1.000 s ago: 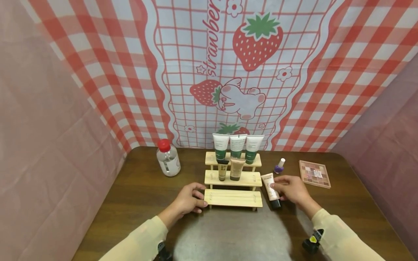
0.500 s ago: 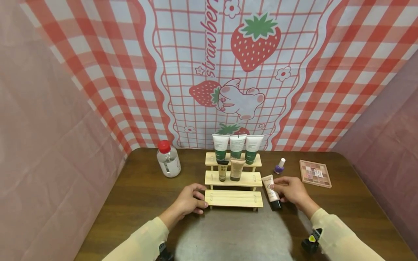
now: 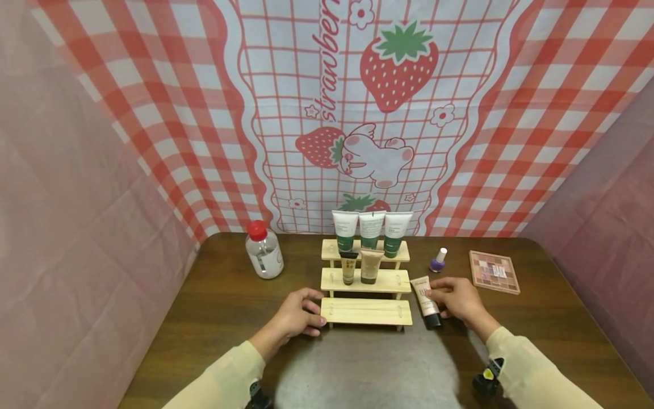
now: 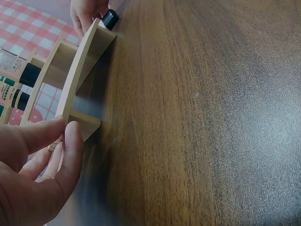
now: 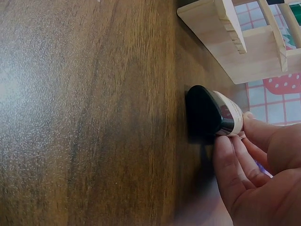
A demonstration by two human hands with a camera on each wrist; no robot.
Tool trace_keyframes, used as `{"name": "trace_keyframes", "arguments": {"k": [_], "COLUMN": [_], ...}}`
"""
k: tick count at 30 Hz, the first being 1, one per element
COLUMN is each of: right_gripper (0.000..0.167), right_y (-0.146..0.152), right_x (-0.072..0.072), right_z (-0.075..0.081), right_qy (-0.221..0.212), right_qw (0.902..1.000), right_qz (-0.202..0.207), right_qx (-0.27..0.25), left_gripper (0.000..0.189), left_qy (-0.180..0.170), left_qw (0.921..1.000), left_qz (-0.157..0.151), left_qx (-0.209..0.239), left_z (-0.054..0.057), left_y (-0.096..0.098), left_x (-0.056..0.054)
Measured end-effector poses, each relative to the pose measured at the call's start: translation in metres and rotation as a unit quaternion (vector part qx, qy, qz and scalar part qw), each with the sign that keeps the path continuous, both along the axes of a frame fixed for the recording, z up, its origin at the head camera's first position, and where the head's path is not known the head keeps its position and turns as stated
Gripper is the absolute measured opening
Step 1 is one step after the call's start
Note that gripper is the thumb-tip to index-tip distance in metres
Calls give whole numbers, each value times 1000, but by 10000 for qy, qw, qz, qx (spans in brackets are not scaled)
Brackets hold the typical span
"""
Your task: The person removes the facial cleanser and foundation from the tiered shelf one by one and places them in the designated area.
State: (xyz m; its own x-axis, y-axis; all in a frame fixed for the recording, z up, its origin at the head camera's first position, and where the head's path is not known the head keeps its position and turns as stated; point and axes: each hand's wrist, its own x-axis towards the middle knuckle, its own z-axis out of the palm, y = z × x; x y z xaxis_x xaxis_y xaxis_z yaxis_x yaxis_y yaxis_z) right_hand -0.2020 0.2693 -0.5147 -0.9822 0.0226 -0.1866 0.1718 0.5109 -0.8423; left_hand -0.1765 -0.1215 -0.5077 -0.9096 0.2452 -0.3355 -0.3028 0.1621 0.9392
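Observation:
A three-tier wooden stand is at the middle of the table. My left hand pinches the left end of its lowest shelf between thumb and fingers, as the left wrist view shows. To the right of the stand, my right hand pinches a cream BB cream tube with a black cap, its cap end toward me and low over the table. On the top shelf stand three white-and-green tubes. The middle shelf carries a small black-topped tube and a beige tube.
A clear bottle with a red cap stands at the back left. Behind my right hand are a purple nail polish bottle and an eyeshadow palette. A strawberry-print cloth hangs along the table's back edge.
Both hands keep their hold with almost no movement. The head view has shifted very slightly.

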Motion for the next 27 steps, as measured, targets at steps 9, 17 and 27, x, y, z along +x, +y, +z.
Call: {"name": "trace_keyframes", "arguments": {"k": [9,17,27], "right_gripper": [34,34,33], "right_y": [2,3,2], "right_x": [0,2,3], "right_z": [1,0,5], "right_qy": [-24,-96,-105], "right_qw": [9999,9997,9993], "right_qz": [-97,-206,-162], "right_qx": [62,93,317], "left_gripper": [60,59,61], "left_qy": [29,-31,-6], "left_qw": [10000,10000,10000], "left_qz": [-15,-19,-21], "left_qx": [-22,16,56], "left_z": [-1,0,2], "left_y": [0,0,1], "left_x": [0,1,1]}}
